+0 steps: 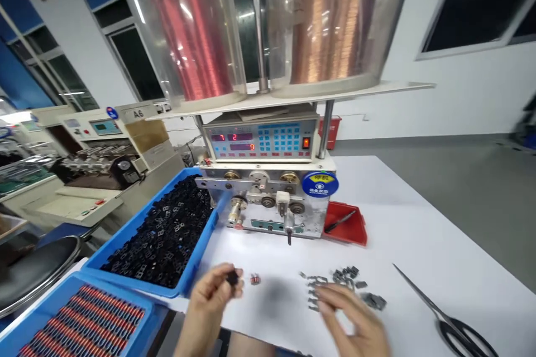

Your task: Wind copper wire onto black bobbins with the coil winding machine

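Note:
My left hand (213,295) is closed, pinching a small black plastic bobbin (232,277) between thumb and fingertips above the white table. Just right of it lies a small bobbin wound with red wire (255,279). My right hand (354,318) reaches down over a row of small grey core pieces (312,292), its thumb and forefinger drawn close together at the row. Whatever is between those fingertips is too small to make out. Beside that hand lies a loose pile of dark grey pieces (345,275), with a larger grey clump (373,300) nearer me.
A winding machine (262,142) stands behind my hands, under spools of red wire (190,39) and copper wire (326,22). To the left are a blue bin of black bobbins (195,268) and a blue tray of wound parts (142,318). Scissors (444,315) and a red tray (355,234) are at right.

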The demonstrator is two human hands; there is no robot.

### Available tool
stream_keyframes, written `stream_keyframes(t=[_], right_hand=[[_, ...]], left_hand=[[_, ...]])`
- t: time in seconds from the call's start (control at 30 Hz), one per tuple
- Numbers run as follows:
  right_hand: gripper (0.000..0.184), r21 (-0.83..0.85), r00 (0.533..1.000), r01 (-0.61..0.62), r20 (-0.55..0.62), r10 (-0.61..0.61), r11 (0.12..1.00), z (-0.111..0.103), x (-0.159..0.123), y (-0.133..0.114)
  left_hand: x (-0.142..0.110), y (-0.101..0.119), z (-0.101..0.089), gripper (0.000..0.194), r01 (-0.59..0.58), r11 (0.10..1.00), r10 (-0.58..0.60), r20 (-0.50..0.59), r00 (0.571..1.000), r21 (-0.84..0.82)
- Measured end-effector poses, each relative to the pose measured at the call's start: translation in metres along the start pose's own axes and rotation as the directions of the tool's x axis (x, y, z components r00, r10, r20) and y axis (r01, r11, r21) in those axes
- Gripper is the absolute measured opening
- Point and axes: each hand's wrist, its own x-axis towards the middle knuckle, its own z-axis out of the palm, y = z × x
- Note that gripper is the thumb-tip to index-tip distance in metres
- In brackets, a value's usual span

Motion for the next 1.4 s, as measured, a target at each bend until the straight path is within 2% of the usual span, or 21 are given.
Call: stream_keyframes(t=[0.03,0.1,0.2,0.3,0.4,0.5,0.57,0.67,0.73,0.83,0.9,0.93,1.03,1.13,1.23,1.3,1.4], right_hand=[[0.018,0.074,0.994,0.084,0.056,-0.088,0.994,0.013,0.005,-0.018],[0.023,0.184,0.982,0.128,0.113,-0.150,0.975,0.033,0.012,-0.047],[0.016,0.241,0.979,0.141,0.109,-0.172,0.960,0.045,0.015,-0.066],[0.012,0.208,0.983,0.141,0.084,-0.162,0.968,0.041,0.013,-0.067],[0.010,0.199,0.982,0.127,0.111,-0.151,0.972,0.035,0.012,-0.063],[0.014,0.227,0.979,0.125,0.131,-0.157,0.966,0.029,0.011,-0.060],[0.019,0.295,0.965,0.125,0.184,-0.185,0.947,0.025,0.013,-0.058],[0.020,0.435,0.939,0.006,0.306,-0.154,0.900,0.019,0.018,-0.051],[0.019,0.491,0.918,-0.140,0.391,-0.074,0.860,0.019,0.022,-0.046],[0.027,0.575,0.878,-0.364,0.475,0.064,0.732,0.024,0.024,-0.038],[0.033,0.604,0.867,-0.437,0.479,0.134,0.667,0.030,0.022,-0.032],[0.034,0.599,0.871,-0.444,0.464,0.163,0.667,0.033,0.020,-0.029],[0.034,0.501,0.906,-0.391,0.359,0.226,0.772,0.041,0.020,-0.018],[0.045,0.398,0.953,-0.303,0.143,0.268,0.866,0.048,0.032,-0.004],[0.053,0.358,0.977,-0.180,-0.047,0.210,0.916,0.051,0.056,0.007],[0.049,0.325,0.994,-0.073,-0.055,0.095,0.943,0.051,0.074,0.010],[0.042,0.231,0.994,0.090,0.043,-0.103,0.969,0.047,0.095,0.006]], left_hand=[[-0.015,-0.009,0.016,0.045,0.034,0.997,-0.033,0.017,0.999,-0.071],[-0.037,-0.023,0.041,0.040,0.070,0.986,-0.069,0.011,0.998,-0.153],[-0.044,-0.028,0.057,0.032,0.071,0.978,-0.062,0.050,0.997,-0.195],[-0.039,-0.023,0.059,0.021,-0.033,0.992,0.052,0.149,0.987,-0.123],[-0.038,-0.016,0.060,0.015,-0.156,0.987,0.149,0.141,0.979,0.042],[-0.039,-0.016,0.064,0.022,-0.110,0.988,0.101,0.084,0.991,0.108],[-0.039,-0.019,0.066,0.028,-0.019,0.999,0.015,0.133,0.991,0.031],[-0.038,-0.023,0.068,0.036,0.167,0.980,-0.129,0.289,0.949,-0.112],[-0.039,-0.023,0.070,0.038,0.251,0.956,-0.192,0.323,0.927,-0.153],[-0.043,-0.024,0.072,0.039,0.245,0.958,-0.192,0.299,0.935,-0.148],[-0.043,-0.027,0.071,0.040,0.211,0.969,-0.168,0.286,0.943,-0.126],[-0.041,-0.029,0.069,0.040,0.189,0.975,-0.149,0.279,0.949,-0.121],[-0.032,-0.033,0.066,0.034,0.083,0.990,-0.046,0.292,0.955,-0.118],[-0.015,-0.030,0.070,0.025,-0.049,0.998,0.062,0.316,0.947,-0.047],[0.004,-0.021,0.084,0.024,-0.187,0.982,0.171,0.256,0.951,0.037],[0.015,-0.016,0.095,0.024,-0.273,0.959,0.245,0.260,0.934,0.079],[0.028,-0.013,0.109,0.023,-0.395,0.903,0.337,0.291,0.896,0.169]])
